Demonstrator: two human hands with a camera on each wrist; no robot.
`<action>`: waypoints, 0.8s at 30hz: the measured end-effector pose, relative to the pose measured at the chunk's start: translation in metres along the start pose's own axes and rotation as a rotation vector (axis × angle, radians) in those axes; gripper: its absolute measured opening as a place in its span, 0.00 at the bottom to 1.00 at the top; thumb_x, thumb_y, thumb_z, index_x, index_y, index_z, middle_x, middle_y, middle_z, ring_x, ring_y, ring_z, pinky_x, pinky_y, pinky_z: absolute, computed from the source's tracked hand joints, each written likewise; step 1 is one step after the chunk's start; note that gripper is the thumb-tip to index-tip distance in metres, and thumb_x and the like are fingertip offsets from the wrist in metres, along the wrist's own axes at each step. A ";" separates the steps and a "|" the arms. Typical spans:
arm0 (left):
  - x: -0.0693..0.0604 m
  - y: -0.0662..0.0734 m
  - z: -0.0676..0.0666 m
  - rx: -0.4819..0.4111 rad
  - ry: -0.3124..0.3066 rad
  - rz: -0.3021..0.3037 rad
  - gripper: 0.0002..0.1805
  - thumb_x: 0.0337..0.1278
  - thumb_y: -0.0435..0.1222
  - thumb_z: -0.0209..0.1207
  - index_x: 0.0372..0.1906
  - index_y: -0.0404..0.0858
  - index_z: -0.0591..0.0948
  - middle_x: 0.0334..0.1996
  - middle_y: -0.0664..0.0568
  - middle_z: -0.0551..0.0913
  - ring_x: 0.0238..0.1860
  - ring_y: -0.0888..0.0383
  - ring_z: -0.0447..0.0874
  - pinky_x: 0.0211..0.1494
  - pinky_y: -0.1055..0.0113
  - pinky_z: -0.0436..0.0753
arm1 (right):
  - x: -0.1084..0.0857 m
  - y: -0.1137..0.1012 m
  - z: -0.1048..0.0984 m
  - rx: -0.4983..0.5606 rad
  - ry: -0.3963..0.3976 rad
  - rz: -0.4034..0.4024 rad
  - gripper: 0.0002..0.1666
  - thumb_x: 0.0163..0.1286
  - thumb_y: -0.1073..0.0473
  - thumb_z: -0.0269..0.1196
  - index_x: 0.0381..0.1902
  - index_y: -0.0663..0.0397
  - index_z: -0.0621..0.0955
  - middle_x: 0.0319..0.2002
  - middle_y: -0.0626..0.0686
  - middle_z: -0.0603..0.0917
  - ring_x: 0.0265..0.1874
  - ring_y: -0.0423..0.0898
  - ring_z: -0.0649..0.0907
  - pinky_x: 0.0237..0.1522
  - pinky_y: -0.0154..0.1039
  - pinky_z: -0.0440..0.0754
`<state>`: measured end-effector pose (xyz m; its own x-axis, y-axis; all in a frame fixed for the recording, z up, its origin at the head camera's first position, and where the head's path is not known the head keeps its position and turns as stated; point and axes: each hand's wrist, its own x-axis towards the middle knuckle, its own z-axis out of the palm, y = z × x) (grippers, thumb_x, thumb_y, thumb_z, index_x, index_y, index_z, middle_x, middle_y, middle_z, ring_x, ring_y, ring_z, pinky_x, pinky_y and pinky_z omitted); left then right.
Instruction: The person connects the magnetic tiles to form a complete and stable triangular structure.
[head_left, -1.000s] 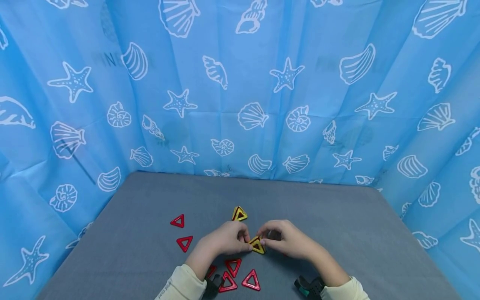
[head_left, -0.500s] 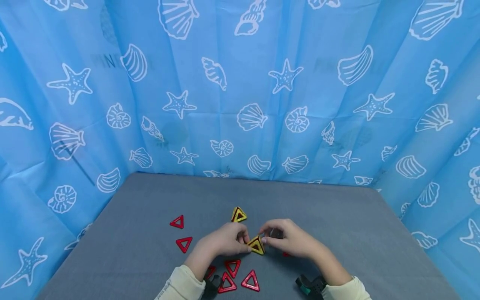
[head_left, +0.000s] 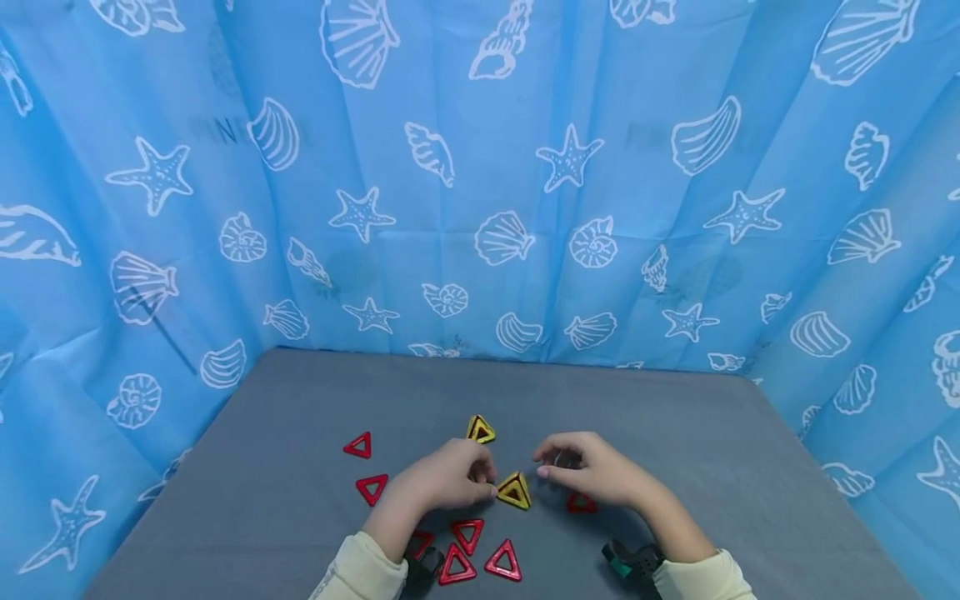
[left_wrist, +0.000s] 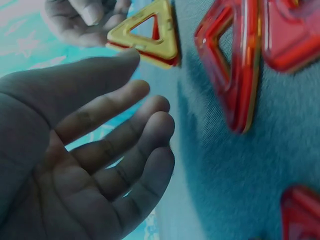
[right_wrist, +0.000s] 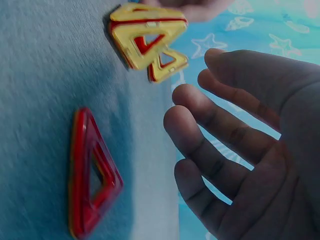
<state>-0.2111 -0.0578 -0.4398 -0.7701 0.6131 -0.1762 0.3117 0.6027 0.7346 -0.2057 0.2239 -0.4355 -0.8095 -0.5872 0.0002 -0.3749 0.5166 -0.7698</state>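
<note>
A small pyramid of magnetic triangle tiles (head_left: 514, 492), yellow with red inside, stands on the grey table between the hands. Just left of it is my left hand (head_left: 453, 477), fingers loosely bent; its thumb tip lies at the pyramid's edge, and whether it touches cannot be told. My right hand (head_left: 592, 468) hovers to the right, apart from the pyramid, its fingers relaxed around nothing. Below this hand lies a red triangle tile (right_wrist: 95, 180), partly hidden in the head view. A second yellow and red pyramid (head_left: 480, 429) stands farther back, partly behind the left hand.
Two red triangle tiles, one farther back (head_left: 358, 445) and one nearer (head_left: 371, 489), lie to the left. Several more, including a red tile (head_left: 503, 560), lie near the front, one partly behind the left wrist strap. A blue shell-patterned curtain (head_left: 480, 183) borders the table.
My right hand has let go of the near pyramid and drawn back to the right, uncovering a red tile. The left hand has eased slightly left, its pinch loosened. The pyramid stays in place.
</note>
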 end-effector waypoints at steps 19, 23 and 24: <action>-0.035 0.015 0.017 -0.119 -0.070 0.090 0.10 0.67 0.42 0.71 0.46 0.41 0.88 0.35 0.64 0.85 0.35 0.68 0.81 0.43 0.71 0.82 | -0.040 0.025 -0.016 0.109 0.039 -0.013 0.15 0.76 0.61 0.67 0.56 0.63 0.85 0.51 0.66 0.87 0.40 0.41 0.85 0.38 0.38 0.84; -0.042 0.016 0.024 -0.198 -0.088 0.101 0.13 0.66 0.44 0.72 0.47 0.41 0.89 0.36 0.64 0.86 0.35 0.66 0.83 0.43 0.71 0.82 | -0.044 0.032 -0.019 0.102 0.039 0.002 0.19 0.73 0.61 0.70 0.58 0.63 0.84 0.48 0.64 0.85 0.38 0.40 0.82 0.35 0.37 0.82; -0.044 0.017 0.026 -0.194 -0.085 0.096 0.12 0.66 0.44 0.72 0.47 0.41 0.89 0.36 0.64 0.85 0.35 0.66 0.83 0.43 0.71 0.82 | -0.045 0.034 -0.019 0.106 0.033 0.014 0.20 0.72 0.60 0.71 0.59 0.63 0.84 0.48 0.63 0.85 0.37 0.40 0.81 0.35 0.37 0.81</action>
<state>-0.1578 -0.0612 -0.4362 -0.6898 0.7086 -0.1484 0.2619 0.4354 0.8613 -0.1905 0.2799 -0.4495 -0.8294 -0.5586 0.0083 -0.3148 0.4551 -0.8329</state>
